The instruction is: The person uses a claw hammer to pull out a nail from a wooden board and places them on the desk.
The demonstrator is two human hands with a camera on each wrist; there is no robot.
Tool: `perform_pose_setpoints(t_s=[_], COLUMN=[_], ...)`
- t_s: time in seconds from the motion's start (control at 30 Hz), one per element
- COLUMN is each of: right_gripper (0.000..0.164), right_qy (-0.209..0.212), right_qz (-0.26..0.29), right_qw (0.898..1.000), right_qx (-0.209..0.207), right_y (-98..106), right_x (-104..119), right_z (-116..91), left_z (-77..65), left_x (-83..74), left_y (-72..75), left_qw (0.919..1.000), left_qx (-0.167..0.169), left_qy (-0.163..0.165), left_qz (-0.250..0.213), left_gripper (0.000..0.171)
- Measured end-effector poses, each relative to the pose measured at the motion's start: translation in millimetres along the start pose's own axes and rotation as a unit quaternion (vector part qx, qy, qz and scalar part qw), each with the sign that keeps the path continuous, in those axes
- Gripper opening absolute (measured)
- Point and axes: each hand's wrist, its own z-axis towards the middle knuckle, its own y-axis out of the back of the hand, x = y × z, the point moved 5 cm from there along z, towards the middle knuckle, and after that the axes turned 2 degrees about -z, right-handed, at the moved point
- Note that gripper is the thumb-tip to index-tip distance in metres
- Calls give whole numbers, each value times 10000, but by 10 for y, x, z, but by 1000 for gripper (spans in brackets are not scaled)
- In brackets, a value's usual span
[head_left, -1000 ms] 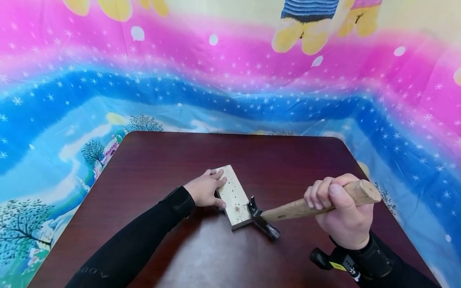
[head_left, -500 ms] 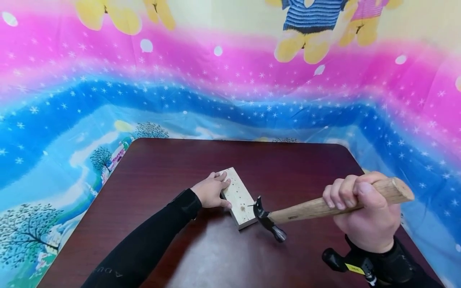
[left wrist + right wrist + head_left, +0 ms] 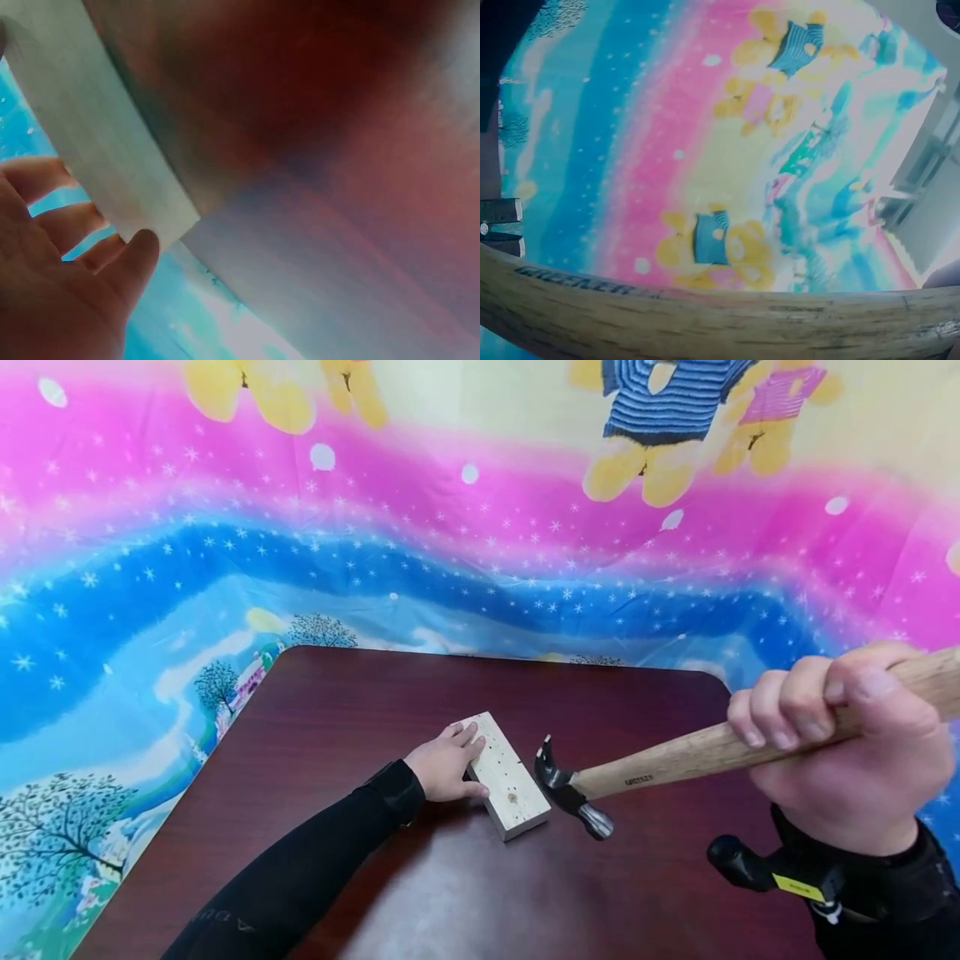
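Note:
A pale wooden block (image 3: 510,781) with several small dark holes and a knot lies slantwise on the table. My left hand (image 3: 446,766) grips its left side, with fingertips and thumb at the edge; the left wrist view shows the fingers (image 3: 64,225) against the block's side (image 3: 112,135). My right hand (image 3: 847,735) is wrapped round the wooden handle of a claw hammer (image 3: 667,768), near the handle's end. The hammer's dark head (image 3: 562,781) hangs beside the block's right edge, apart from it, claw up. In the right wrist view the handle (image 3: 720,322) spans the bottom.
The dark red-brown table (image 3: 375,693) reaches back to a colourful cartoon cloth (image 3: 480,527) that hangs round its sides. A black wrist device (image 3: 780,872) is strapped below my right hand.
My right hand has drawn the hammer up and to the right; its claw, first against the block, is now off it. The left hand stays on the block.

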Motion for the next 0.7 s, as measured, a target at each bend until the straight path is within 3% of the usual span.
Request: perform_pose_setpoints(t_s=[0.13, 0.23, 0.3, 0.37, 0.43, 0.5, 0.53, 0.6, 0.63, 0.7], right_gripper=[23, 23, 24, 24, 25, 26, 26, 27, 27, 26], right_qy=[166, 237, 196, 93, 26, -20, -40, -18, -19, 13], right_qz=[238, 254, 193, 144, 95, 0, -62, -137, -177, -229], right_qw=[9994, 9990, 9991, 9994, 9993, 9993, 9991, 9992, 9991, 9993], right_qx=[183, 264, 311, 314, 351, 383, 407, 384, 380, 296], right_y=[-63, -111, -126, -138, -148, -164, -176, -201, -214, -231], right_x=[-10, -44, -76, -108, -145, -182, -202, -237, -254, -281], right_z=[92, 147, 173, 195, 211, 233, 247, 278, 293, 324], left_z=[-53, -129, -212, -322, -443, -558, -607, -691, -722, -768], left_x=[99, 147, 137, 70, -39, -175, -242, -359, -406, -466], left_y=[62, 301, 531, 790, 1004, 1148, 1191, 1232, 1235, 1223], left_qw=[9994, 9944, 9819, 9508, 9044, 8581, 8419, 8354, 8391, 8548], left_qx=[-166, -542, -943, -1412, -1685, -1706, -1650, -1529, -1461, -1377], left_qy=[-166, -324, -521, -958, -1504, -2048, -2271, -2538, -2598, -2573], left_qz=[-245, -850, -1559, -2586, -3619, -4389, -4609, -4630, -4551, -4292], left_gripper=[84, 86, 92, 100, 107, 111, 112, 113, 113, 113])
